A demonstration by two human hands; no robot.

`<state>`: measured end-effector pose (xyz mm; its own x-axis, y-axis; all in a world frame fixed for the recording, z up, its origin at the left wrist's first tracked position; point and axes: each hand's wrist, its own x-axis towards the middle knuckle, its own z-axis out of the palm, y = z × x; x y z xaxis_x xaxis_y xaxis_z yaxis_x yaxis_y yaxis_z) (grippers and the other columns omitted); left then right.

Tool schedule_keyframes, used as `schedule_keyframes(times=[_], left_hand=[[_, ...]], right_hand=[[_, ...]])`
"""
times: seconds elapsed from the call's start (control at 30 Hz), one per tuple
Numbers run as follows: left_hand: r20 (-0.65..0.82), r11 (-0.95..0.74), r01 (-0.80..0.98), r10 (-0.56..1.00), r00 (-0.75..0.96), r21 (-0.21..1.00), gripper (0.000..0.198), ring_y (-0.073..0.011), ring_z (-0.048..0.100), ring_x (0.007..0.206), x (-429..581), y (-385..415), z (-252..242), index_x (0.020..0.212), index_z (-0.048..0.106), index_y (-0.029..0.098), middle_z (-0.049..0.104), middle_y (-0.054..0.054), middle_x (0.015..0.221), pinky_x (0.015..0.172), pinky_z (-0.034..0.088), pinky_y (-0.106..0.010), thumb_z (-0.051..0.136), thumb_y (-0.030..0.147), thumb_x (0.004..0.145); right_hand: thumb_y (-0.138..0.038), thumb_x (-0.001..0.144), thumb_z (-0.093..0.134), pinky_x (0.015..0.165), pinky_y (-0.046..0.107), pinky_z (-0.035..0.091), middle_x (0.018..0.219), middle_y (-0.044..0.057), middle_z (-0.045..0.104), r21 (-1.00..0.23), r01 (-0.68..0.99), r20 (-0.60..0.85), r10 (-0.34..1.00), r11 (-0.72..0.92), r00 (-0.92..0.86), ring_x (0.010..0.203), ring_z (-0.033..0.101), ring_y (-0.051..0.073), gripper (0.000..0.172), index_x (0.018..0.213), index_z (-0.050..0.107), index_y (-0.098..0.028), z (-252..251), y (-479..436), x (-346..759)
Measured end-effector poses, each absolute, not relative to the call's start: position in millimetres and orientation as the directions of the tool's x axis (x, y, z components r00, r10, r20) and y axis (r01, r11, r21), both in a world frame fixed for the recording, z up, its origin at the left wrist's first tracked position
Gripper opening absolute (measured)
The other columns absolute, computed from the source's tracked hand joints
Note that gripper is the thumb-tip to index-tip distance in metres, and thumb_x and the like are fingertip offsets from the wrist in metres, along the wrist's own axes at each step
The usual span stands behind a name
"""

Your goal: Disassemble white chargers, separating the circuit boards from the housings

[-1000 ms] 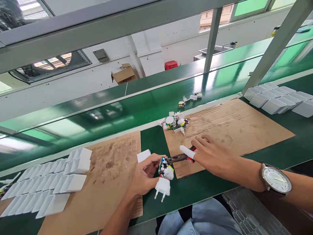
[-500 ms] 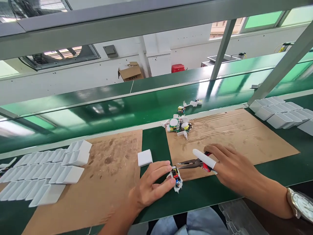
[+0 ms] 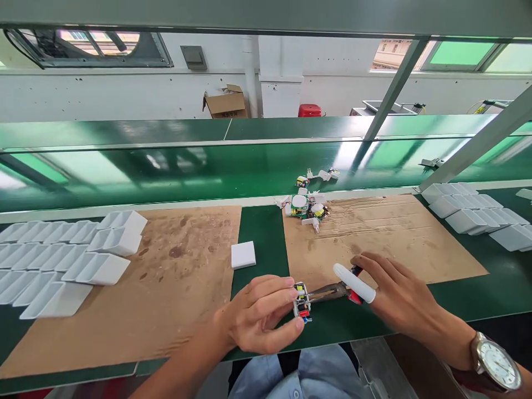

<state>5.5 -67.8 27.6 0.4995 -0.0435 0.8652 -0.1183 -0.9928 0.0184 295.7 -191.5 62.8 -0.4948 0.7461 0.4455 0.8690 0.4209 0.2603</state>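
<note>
My left hand (image 3: 268, 316) grips a small circuit board (image 3: 302, 303) with yellow, black, red and blue parts and white plastic along its edge. Red-handled long-nose pliers (image 3: 330, 292) are in my right hand (image 3: 390, 288), whose one finger wears a white cover. The jaw tips meet the right side of the board; whether they pinch a part is too small to tell. Just beyond my left hand, a flat white square piece (image 3: 243, 255) lies by the cardboard edge. Farther off is a pile of circuit boards and white plug parts (image 3: 300, 206).
Rows of white plastic housings (image 3: 95, 266) stand on the left cardboard sheet (image 3: 183, 299); more housings (image 3: 469, 205) are at the right, past another cardboard sheet (image 3: 399, 233). A few loose boards (image 3: 302, 181) lie on the green strip behind. A slanted metal post (image 3: 477, 138) rises at right.
The pliers' jaws have come onto the board from just beside it. My left hand has turned the board slightly. The head view has tilted and levelled.
</note>
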Motion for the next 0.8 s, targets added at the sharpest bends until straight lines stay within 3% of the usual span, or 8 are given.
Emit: schedule_keyframes(times=[0.1, 0.2, 0.37, 0.47, 0.63, 0.8], left_hand=[[0.861, -0.994, -0.113, -0.05, 0.506, 0.009, 0.038, -0.0258, 0.078, 0.093, 3, -68, 18, 0.087, 0.073, 0.034, 0.077, -0.001, 0.093, 0.074, 0.07, -0.04, 0.083, 0.003, 0.068], [0.83, -0.995, -0.099, -0.031, 0.557, 0.029, 0.034, -0.0243, 0.078, 0.086, 1, -69, 7, 0.085, 0.074, 0.035, 0.077, -0.001, 0.092, 0.07, 0.07, -0.039, 0.082, 0.006, 0.07], [0.879, -0.989, -0.15, -0.08, 0.47, -0.009, 0.038, -0.0281, 0.075, 0.103, 0, -69, -1, 0.087, 0.072, 0.034, 0.076, -0.003, 0.102, 0.079, 0.068, -0.044, 0.084, 0.004, 0.066], [0.861, -0.992, -0.127, -0.071, 0.504, -0.008, 0.038, -0.0265, 0.076, 0.098, -1, -69, -1, 0.089, 0.072, 0.034, 0.076, -0.002, 0.101, 0.078, 0.069, -0.043, 0.082, 0.004, 0.068], [0.707, -0.963, -0.113, 0.097, 0.701, 0.244, 0.026, -0.0248, 0.078, 0.084, 0, -68, 5, 0.08, 0.074, 0.033, 0.077, -0.002, 0.09, 0.075, 0.07, -0.042, 0.082, 0.01, 0.072], [0.655, -0.877, -0.153, 0.213, 0.725, 0.455, 0.024, -0.0257, 0.078, 0.089, 3, -69, 18, 0.082, 0.076, 0.033, 0.077, -0.004, 0.09, 0.08, 0.069, -0.043, 0.083, 0.011, 0.074]], right_hand=[[-0.002, 0.087, 0.048, 0.083, 0.037, 0.049, 0.113, 0.014, 0.067, 0.248, 0.872, 0.429, 0.759, 0.423, -0.49, 0.109, 0.062, 0.028, 0.042, 0.121, 0.067, -0.019, 61, -194, 296], [0.0, 0.088, 0.047, 0.081, 0.035, 0.05, 0.11, 0.014, 0.067, 0.222, 0.873, 0.439, 0.755, 0.433, -0.487, 0.105, 0.062, 0.027, 0.036, 0.11, 0.069, -0.018, 61, -194, 295], [0.0, 0.087, 0.045, 0.081, 0.037, 0.052, 0.11, 0.014, 0.066, 0.202, 0.876, 0.433, 0.763, 0.437, -0.48, 0.107, 0.063, 0.028, 0.042, 0.117, 0.067, -0.018, 59, -194, 291], [0.002, 0.083, 0.043, 0.078, 0.037, 0.053, 0.107, 0.013, 0.067, 0.165, 0.887, 0.429, 0.778, 0.431, -0.458, 0.103, 0.064, 0.027, 0.045, 0.115, 0.068, -0.019, 55, -194, 290], [0.001, 0.082, 0.048, 0.08, 0.038, 0.053, 0.112, 0.014, 0.068, 0.146, 0.914, 0.426, 0.81, 0.377, -0.403, 0.107, 0.063, 0.029, 0.038, 0.109, 0.069, -0.017, 58, -197, 292], [-0.001, 0.085, 0.047, 0.083, 0.04, 0.052, 0.112, 0.017, 0.066, 0.229, 0.879, 0.419, 0.773, 0.417, -0.476, 0.108, 0.062, 0.031, 0.033, 0.106, 0.069, -0.015, 68, -200, 292]])
